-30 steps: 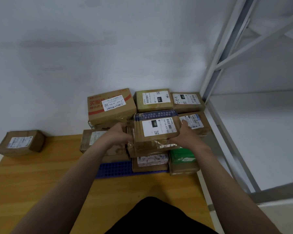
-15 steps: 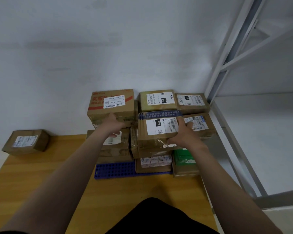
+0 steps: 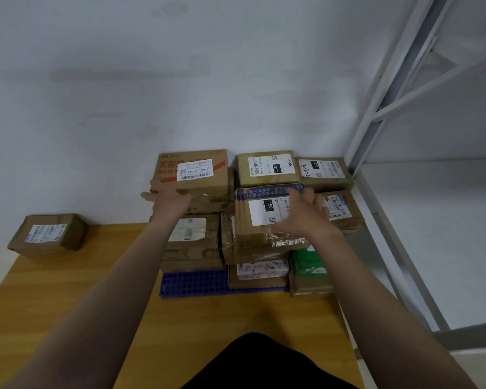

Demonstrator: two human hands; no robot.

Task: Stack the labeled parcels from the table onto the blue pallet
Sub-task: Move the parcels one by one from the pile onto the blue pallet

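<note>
A blue pallet lies on the wooden table against the wall, piled with several labeled cardboard parcels. The parcel marked 150 rests on top of the front middle stack. My right hand hovers over its right side with fingers spread, holding nothing. My left hand is open, fingers apart, at the lower left corner of the big red-printed parcel. One more labeled parcel lies alone on the table at the far left.
A white metal shelving frame stands right of the pallet. The wall runs directly behind the stack. A green-wrapped parcel sits at the pallet's front right corner, past the table's right edge.
Both hands have let go of the parcel marked 150, which now rests on the stack. My left hand moved up and left to the red-printed parcel; my right hand opened.
</note>
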